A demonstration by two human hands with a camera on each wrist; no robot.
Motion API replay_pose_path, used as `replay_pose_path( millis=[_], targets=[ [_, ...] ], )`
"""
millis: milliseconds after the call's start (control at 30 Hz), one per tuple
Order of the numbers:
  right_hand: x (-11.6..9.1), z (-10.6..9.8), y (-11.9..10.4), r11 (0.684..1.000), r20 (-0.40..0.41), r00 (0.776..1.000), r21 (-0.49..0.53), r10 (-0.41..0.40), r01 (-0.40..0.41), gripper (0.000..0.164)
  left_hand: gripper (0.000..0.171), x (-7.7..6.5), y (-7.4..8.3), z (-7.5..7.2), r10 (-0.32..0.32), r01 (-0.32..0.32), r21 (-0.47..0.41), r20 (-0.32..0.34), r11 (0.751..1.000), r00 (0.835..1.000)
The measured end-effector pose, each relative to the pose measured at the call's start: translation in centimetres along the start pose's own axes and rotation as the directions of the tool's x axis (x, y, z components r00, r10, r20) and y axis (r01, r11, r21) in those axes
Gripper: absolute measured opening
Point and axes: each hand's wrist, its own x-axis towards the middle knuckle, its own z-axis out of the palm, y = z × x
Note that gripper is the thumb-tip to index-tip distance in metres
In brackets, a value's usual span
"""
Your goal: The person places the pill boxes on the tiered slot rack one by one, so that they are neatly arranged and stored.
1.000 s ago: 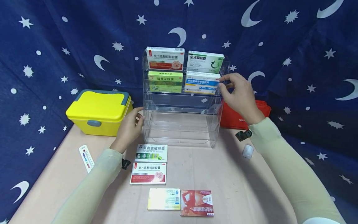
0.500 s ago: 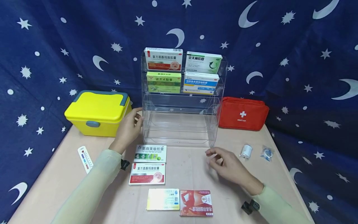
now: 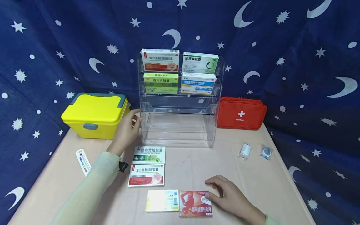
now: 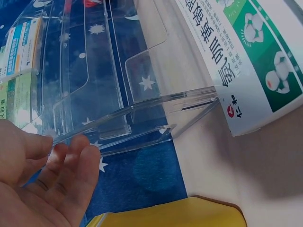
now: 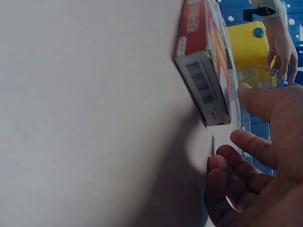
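Observation:
A clear tiered display rack [image 3: 178, 109] stands at the table's back, with several medicine boxes in its two upper tiers. My left hand [image 3: 127, 129] pinches the rack's left side edge between thumb and fingers; the left wrist view shows the clear panel [image 4: 142, 106] at the fingertips. At the front, my right hand [image 3: 229, 195] reaches over the right end of a red medicine box [image 3: 194, 204]. Its thumb and fingers are apart and loosely bent, with the box's barcode end [image 5: 203, 87] close to the thumb. Whether the thumb touches it, I cannot tell.
Left of the red box lies a yellow-white box [image 3: 162, 200]. Two more boxes, green-white [image 3: 149, 155] and red-white [image 3: 146, 175], lie before the rack. A yellow case [image 3: 92, 115], thermometer card [image 3: 83, 162], red first-aid pouch [image 3: 242, 114], white roll [image 3: 245, 151] and bagged item [image 3: 265, 152] are around.
My right hand has left the blue-white box in the rack's second tier and come down and forward to the red box. The left hand has stayed at the rack's side.

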Motion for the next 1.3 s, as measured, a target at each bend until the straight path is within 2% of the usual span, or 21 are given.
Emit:
replay_pose_path(
  millis=[167,467,733,933,1067,1167,1300],
  targets=[
    [-0.34,0.49,-0.19,1.0,0.001,1.0,-0.004,-0.011,0.011,0.04,0.042,-0.08,-0.06,-0.09,0.005,-0.005,0.004,-0.008,1.0,1.0],
    [-0.79,0.85,-0.8,0.996,0.01,1.0,-0.085,0.011,-0.01,0.044,0.042,-0.03,-0.03,0.02,-0.003,0.003,0.002,0.002,1.0,1.0],
    [-1.02,0.85,-0.17,0.994,-0.031,0.997,-0.087,-0.064,0.061,0.039,0.043,-0.04,-0.11,0.0,0.005,-0.005,0.0,0.0,1.0,1.0],
    [-1.01,0.89,-0.01,0.994,-0.036,0.998,-0.09,-0.059,0.056,0.036,0.043,0.0,-0.19,0.13,0.0,0.0,-0.001,0.005,1.0,1.0],
    [-0.9,0.84,-0.05,0.996,-0.015,0.999,-0.074,-0.043,0.042,0.032,0.043,0.02,-0.16,0.14,-0.002,0.002,0.004,0.001,1.0,1.0],
    [-0.66,0.68,-0.04,0.999,-0.001,1.0,-0.022,-0.028,0.028,0.029,0.043,0.03,-0.1,0.14,-0.004,0.004,0.005,0.001,1.0,1.0],
    [-0.06,0.36,0.1,0.999,-0.031,0.999,0.043,0.005,-0.004,0.028,0.043,0.03,-0.06,0.15,-0.009,0.009,0.005,0.0,1.0,1.0]
  ],
)
